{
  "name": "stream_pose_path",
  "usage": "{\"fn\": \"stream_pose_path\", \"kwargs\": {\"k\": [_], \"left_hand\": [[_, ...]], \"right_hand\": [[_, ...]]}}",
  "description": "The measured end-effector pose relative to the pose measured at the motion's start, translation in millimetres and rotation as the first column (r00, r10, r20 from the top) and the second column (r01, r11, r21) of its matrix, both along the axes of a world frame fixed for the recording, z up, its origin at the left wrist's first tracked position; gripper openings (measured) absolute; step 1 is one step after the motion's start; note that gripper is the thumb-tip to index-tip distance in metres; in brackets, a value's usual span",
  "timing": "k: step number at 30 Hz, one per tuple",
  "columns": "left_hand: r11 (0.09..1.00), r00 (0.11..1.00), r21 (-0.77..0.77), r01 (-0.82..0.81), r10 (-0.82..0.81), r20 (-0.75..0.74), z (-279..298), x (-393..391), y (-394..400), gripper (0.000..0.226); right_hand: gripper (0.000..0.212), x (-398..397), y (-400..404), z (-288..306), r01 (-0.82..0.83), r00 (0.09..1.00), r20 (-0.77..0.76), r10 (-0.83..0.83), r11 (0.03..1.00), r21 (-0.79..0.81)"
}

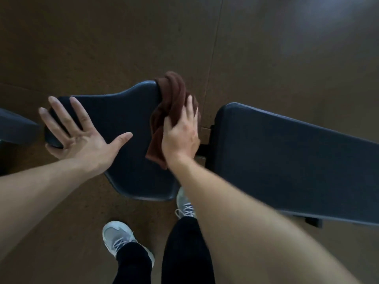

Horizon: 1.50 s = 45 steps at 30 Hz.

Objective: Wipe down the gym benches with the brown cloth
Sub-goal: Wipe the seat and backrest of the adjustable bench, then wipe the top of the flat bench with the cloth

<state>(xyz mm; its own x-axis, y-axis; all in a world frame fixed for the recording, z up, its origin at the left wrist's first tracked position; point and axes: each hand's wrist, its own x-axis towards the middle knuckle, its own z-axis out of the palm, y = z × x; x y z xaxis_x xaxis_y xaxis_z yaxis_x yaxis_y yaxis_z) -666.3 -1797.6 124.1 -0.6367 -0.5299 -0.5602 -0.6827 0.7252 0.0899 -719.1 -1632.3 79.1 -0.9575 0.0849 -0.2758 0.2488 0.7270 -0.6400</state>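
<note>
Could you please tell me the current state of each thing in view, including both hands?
left hand: open, fingers spread, over the narrow end of the seat pad.
right hand: pressing the brown cloth onto the seat pad's wide end.
brown cloth: bunched, draped over the pad's edge.
seat pad: bare apart from the cloth.
back pad: beside the seat pad, untouched.
</note>
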Motion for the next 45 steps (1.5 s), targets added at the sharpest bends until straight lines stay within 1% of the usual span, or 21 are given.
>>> {"fn": "stream_pose_path", "kwargs": {"k": [2, 5, 7, 10, 12, 16, 19, 22, 23, 26, 27, 28, 31, 33, 35, 36, 37, 38, 40, 42, 45], "left_hand": [[1.0, 1.0, -0.01, 0.008, -0.008, 0.005, 1.1, 0.1, -0.8, 0.135], [0.999, 0.999, 0.004, 0.032, -0.032, -0.029, 5.4, 5.3, -5.9, 0.123], [0.997, 0.983, -0.025, 0.07, -0.073, -0.166, 5.5, 19.3, -17.4, 0.104], [0.995, 0.923, 0.013, 0.1, -0.088, -0.375, 6.4, 40.9, -35.5, 0.071], [0.994, 0.913, 0.109, 0.03, 0.017, -0.408, 7.9, 56.4, -41.8, 0.065], [0.924, 0.885, 0.216, -0.316, 0.369, -0.284, 12.1, 98.7, -29.6, 0.077], [0.818, 0.803, 0.271, -0.507, 0.563, -0.196, 13.1, 133.3, -10.1, 0.079], [0.78, 0.784, 0.287, -0.556, 0.607, -0.132, 12.2, 166.8, 7.1, 0.081], [0.776, 0.785, 0.3, -0.555, 0.608, -0.119, 12.5, 176.1, 13.1, 0.081], [0.746, 0.767, 0.336, -0.575, 0.635, -0.097, 16.1, 197.0, 32.5, 0.073], [0.738, 0.762, 0.343, -0.581, 0.641, -0.087, 17.1, 202.4, 38.6, 0.071], [0.729, 0.759, 0.353, -0.586, 0.647, -0.075, 18.5, 207.6, 43.9, 0.071], [0.676, 0.72, 0.412, -0.611, 0.691, -0.064, 21.1, 229.2, 61.7, 0.069], [0.635, 0.681, 0.457, -0.623, 0.727, -0.081, 23.1, 249.6, 77.2, 0.066], [0.582, 0.629, 0.493, -0.647, 0.772, -0.086, 26.7, 277.5, 96.9, 0.062], [0.538, 0.587, 0.513, -0.668, 0.805, -0.08, 28.6, 294.5, 107.7, 0.06], [0.481, 0.536, 0.537, -0.693, 0.842, -0.062, 29.7, 313.5, 119.6, 0.058], [0.415, 0.477, 0.556, -0.72, 0.878, -0.038, 31.0, 334.9, 132.8, 0.057], [0.292, 0.362, 0.568, -0.77, 0.932, 0.011, 32.5, 385.5, 161.3, 0.055], [0.147, 0.229, 0.549, -0.823, 0.97, 0.083, 36.5, 447.0, 192.3, 0.05], [-0.171, -0.086, 0.494, -0.852, 0.978, 0.19, 58.0, 539.2, 241.0, 0.05]], "right_hand": [[0.066, 47.2, -0.7, 3.4, -0.077, 0.997, -0.018, 0.077, 0.997, 0.014], [0.066, 106.4, 5.0, 5.2, -0.347, 0.935, -0.046, 0.351, 0.934, 0.085], [0.062, 118.8, 6.9, 6.5, -0.488, 0.865, -0.053, 0.499, 0.861, 0.145], [0.066, 88.7, -4.2, 9.0, -0.556, 0.806, -0.095, 0.584, 0.802, 0.217], [0.071, 54.8, -24.3, 10.8, -0.608, 0.754, -0.109, 0.648, 0.752, 0.255], [0.064, -7.6, -94.4, 23.4, -0.735, 0.612, -0.11, 0.783, 0.615, 0.284], [0.053, -20.3, -142.0, 32.1, -0.87, 0.384, -0.075, 0.92, 0.388, 0.305], [0.049, -11.4, -154.6, 36.6, -0.898, 0.148, -0.091, 0.985, 0.172, 0.405], [0.048, -7.1, -151.4, 38.9, -0.89, 0.035, -0.095, 0.995, 0.074, 0.449], [0.043, 10.0, -117.0, 35.6, -0.766, -0.443, -0.006, 0.897, -0.375, 0.522], [0.04, 17.1, -97.5, 30.9, -0.74, -0.513, 0.001, 0.859, -0.442, 0.507], [0.038, 24.2, -77.4, 26.2, -0.748, -0.522, -0.015, 0.853, -0.449, 0.489], [0.031, 53.1, -30.2, 15.5, -0.805, -0.445, -0.086, 0.892, -0.356, 0.475], [0.03, 85.6, -12.6, 17.3, -0.825, -0.415, -0.041, 0.909, -0.357, 0.438], [0.033, 128.8, 4.7, 19.1, -0.863, -0.322, 0.236, 0.917, -0.387, 0.325], [0.035, 153.0, 17.0, 18.0, -0.911, -0.207, 0.432, 0.878, -0.334, 0.242], [0.036, 177.5, 30.8, 17.4, -0.974, -0.043, 0.584, 0.81, -0.165, 0.157], [0.038, 202.6, 46.6, 12.6, -0.99, 0.136, 0.668, 0.731, 0.086, 0.107], [0.044, 257.7, 70.7, 11.5, -0.871, 0.405, 0.739, 0.539, 0.474, 0.132], [0.05, 321.8, 85.7, 20.5, -0.732, 0.476, 0.8, 0.365, 0.668, 0.131], [0.046, 425.5, 90.1, 61.1, -0.608, 0.412, 0.86, 0.301, 0.794, 0.014]]}}
